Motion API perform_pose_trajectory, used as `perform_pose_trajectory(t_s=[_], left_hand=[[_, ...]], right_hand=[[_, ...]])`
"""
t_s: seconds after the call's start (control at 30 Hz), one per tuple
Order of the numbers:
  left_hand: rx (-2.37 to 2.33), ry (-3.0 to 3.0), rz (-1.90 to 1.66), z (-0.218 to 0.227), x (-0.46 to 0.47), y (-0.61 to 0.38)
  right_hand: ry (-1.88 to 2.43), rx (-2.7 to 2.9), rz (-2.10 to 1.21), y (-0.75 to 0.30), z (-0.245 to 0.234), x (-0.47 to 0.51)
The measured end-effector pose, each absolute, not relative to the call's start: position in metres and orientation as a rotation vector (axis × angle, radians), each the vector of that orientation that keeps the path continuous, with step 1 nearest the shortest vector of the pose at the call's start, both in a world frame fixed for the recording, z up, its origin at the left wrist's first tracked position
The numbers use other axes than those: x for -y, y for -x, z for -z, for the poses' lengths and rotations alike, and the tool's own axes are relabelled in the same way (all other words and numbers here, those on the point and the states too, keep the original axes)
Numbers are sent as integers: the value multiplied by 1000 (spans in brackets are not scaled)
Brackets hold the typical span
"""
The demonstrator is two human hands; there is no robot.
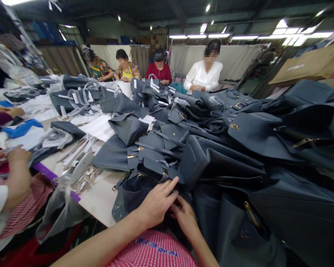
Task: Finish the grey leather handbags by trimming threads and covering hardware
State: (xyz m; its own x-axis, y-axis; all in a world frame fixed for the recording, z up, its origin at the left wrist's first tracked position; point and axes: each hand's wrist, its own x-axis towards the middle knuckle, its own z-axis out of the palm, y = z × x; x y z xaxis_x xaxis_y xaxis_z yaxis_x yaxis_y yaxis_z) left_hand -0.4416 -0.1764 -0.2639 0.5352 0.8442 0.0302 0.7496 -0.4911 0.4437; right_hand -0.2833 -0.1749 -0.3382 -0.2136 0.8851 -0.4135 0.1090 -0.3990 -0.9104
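Note:
Close in front of me is a dark blue-grey handbag (132,193) with a gold-coloured clasp, its mouth partly gaping. My left hand (158,202) lies across the bag's near right edge, fingers bent over it. My right hand (185,215) is just beside it, thumb and fingers pinched at the same edge, close to my left fingertips. The exact spot between the fingers is hidden by the hands. Another handbag (196,159) with a stitched side panel rises right behind my hands.
Many similar bags (256,133) are heaped to the right and back. Paper strips (79,152) and a clear plastic bag (61,207) lie at the left on the table (100,200). A co-worker's hand (18,159) is at far left; several people sit across the table.

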Motion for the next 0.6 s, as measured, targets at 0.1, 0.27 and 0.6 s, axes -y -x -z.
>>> perform_pose_trajectory(t_s=[0.1, 0.27, 0.6], left_hand=[[-1595, -2566, -345, 263, 148, 441], [-1732, -2622, -285, 250, 103, 447], [-1287, -2605, -9, 265, 119, 426]], right_hand=[[1411, 1034, -1754, 284, 337, 178], [1350, 917, -1805, 282, 334, 181], [1518, 1089, -1472, 243, 328, 155]])
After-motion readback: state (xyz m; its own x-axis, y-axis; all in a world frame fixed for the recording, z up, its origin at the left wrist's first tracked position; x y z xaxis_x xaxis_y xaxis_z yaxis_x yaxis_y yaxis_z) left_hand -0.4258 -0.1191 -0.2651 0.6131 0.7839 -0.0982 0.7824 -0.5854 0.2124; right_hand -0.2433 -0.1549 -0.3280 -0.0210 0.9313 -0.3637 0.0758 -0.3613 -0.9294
